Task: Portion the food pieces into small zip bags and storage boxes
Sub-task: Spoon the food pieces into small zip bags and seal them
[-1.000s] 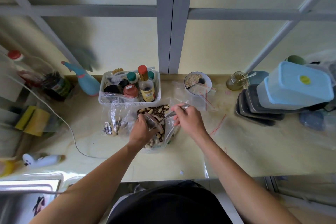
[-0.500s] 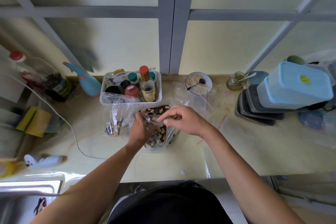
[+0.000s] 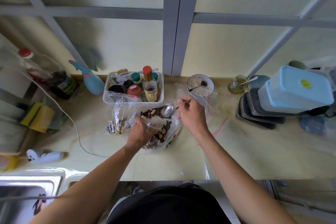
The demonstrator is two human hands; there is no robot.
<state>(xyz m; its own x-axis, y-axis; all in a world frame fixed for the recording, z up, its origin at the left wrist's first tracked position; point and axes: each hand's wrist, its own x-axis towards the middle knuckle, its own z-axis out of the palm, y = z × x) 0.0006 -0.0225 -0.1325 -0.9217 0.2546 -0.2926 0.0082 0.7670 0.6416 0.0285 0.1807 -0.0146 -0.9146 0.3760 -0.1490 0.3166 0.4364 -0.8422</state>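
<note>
head | left hand (image 3: 141,129) grips zip bag (image 3: 160,127) | right hand (image 3: 190,114) holds spoon (image 3: 168,110)

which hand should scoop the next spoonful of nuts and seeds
Right. The right hand already holds the metal spoon over the nut and seed mix, while the left hand grips the small zip bag.
</note>
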